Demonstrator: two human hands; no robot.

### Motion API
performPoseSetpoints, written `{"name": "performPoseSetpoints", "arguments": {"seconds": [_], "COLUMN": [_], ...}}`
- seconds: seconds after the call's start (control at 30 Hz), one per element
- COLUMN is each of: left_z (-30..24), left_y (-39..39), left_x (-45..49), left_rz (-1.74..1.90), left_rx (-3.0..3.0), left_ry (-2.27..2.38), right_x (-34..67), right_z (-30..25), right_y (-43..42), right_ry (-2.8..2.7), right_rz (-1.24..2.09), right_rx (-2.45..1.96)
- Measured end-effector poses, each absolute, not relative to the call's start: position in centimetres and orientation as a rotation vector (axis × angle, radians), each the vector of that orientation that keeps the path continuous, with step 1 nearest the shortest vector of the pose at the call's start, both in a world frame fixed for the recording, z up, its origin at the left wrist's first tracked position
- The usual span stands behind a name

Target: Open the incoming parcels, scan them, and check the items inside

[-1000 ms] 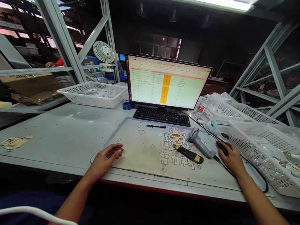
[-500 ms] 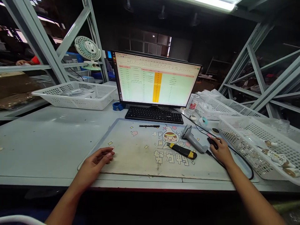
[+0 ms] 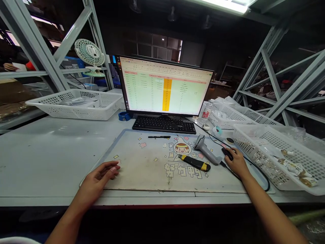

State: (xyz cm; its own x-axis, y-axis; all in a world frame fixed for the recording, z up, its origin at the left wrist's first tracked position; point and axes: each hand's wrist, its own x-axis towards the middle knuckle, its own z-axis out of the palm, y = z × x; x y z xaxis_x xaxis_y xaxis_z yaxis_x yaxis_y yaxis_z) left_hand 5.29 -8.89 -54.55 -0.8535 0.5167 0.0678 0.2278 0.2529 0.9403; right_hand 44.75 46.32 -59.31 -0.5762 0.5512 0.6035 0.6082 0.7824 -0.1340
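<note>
My right hand (image 3: 238, 164) is closed over a black computer mouse (image 3: 228, 154) at the right of the printed desk mat (image 3: 142, 169). Loosely curled and holding nothing, my left hand (image 3: 98, 179) rests on the mat's left front edge. Between the hands lie a grey barcode scanner (image 3: 207, 150) with a cable and a black-and-yellow utility knife (image 3: 195, 163). Farther back on the mat is a black pen (image 3: 159, 137). Behind it are a black keyboard (image 3: 164, 124) and a monitor (image 3: 142, 91) lit with a spreadsheet.
White plastic baskets stand at left (image 3: 76, 113) and right (image 3: 264, 162), both with packaged items inside. A blue tape roll (image 3: 124, 116) sits left of the keyboard. A small fan (image 3: 89, 52) is on the left rack. Another person's hand (image 3: 9, 67) shows at far left.
On the screen, the selected cell outline has jumped from a left column to the far right. The whole view has shifted slightly; both hands keep their places on the mat and mouse.
</note>
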Motion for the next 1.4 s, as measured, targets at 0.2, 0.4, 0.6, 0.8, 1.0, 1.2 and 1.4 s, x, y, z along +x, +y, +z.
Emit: {"name": "performPoseSetpoints", "arguments": {"seconds": [0.2, 0.4, 0.6, 0.8, 1.0, 1.2, 1.4], "left_z": [-53.7, -53.4, -53.3, -53.5, -53.7, -54.1, -54.2], "left_y": [-8.9, -8.7, -8.7, -8.7, -8.7, -8.8, -9.0], "left_x": [5.7, 5.9, 5.9, 5.7, 5.6, 5.4, 5.5], "left_rz": [1.639, 1.644, 1.651, 1.655, 1.668, 1.655, 1.665], "left_rx": [0.679, 0.659, 0.652, 0.647, 0.643, 0.645, 0.645], "left_ry": [2.29, 2.291, 2.27, 2.264, 2.251, 2.262, 2.249], "right_x": [44.7, 44.8, 44.7, 44.7, 44.7, 44.8, 44.8], "right_z": [-59.4, -59.5, -59.5, -59.4, -59.4, -59.4, -59.4], "right_y": [46.5, 46.7, 46.6, 46.4, 46.5, 46.7, 46.6], "right_ry": [-2.306, -2.303, -2.31, -2.308, -2.311, -2.313, -2.328], "right_rz": [-0.109, -0.103, -0.12, -0.128, -0.124, -0.119, -0.111], "right_rx": [-0.839, -0.827, -0.842, -0.828, -0.806, -0.805, -0.824]}}
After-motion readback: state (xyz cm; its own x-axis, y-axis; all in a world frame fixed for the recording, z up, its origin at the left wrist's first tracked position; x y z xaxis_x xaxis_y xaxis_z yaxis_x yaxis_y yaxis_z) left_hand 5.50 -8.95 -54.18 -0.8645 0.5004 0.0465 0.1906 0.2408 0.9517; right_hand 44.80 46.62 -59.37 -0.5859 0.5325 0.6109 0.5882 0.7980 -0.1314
